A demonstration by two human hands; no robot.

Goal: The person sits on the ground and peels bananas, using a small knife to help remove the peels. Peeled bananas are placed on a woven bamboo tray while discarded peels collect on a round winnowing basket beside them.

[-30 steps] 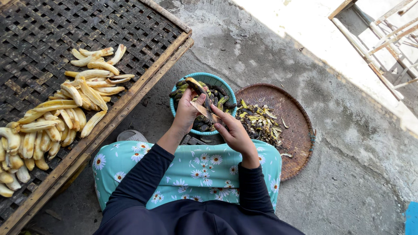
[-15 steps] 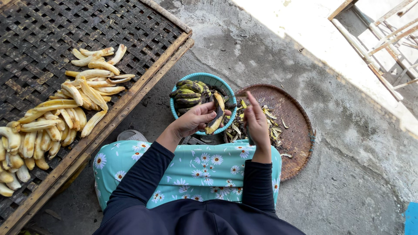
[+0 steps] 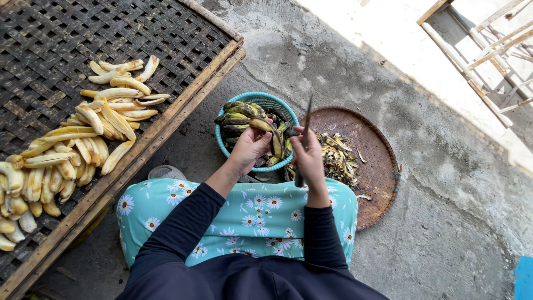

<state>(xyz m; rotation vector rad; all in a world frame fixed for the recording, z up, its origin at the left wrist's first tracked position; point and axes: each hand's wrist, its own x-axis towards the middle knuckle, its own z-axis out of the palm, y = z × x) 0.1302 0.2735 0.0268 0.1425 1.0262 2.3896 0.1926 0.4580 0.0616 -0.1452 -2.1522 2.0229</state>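
Observation:
My left hand (image 3: 251, 149) grips a dark-skinned banana (image 3: 270, 132) over the near rim of a turquoise basket (image 3: 267, 100) filled with unpeeled green-black bananas. Close beside it, my right hand (image 3: 308, 159) holds a knife (image 3: 305, 132) with its thin blade pointing up and away. The two hands nearly touch above my flowered lap. Banana peels (image 3: 333, 155) lie heaped on a round woven tray (image 3: 377, 161) to the right of the basket.
A large woven drying rack (image 3: 66, 44) with a wooden frame lies to the left, carrying several peeled yellow bananas (image 3: 83, 139). The ground is rough concrete. A wooden frame (image 3: 477, 61) stands at the upper right, and something blue (image 3: 523, 278) shows at the lower right corner.
My right hand has come back from over the peel tray toward my left hand, the knife now upright. My left hand still holds a banana at the basket's rim.

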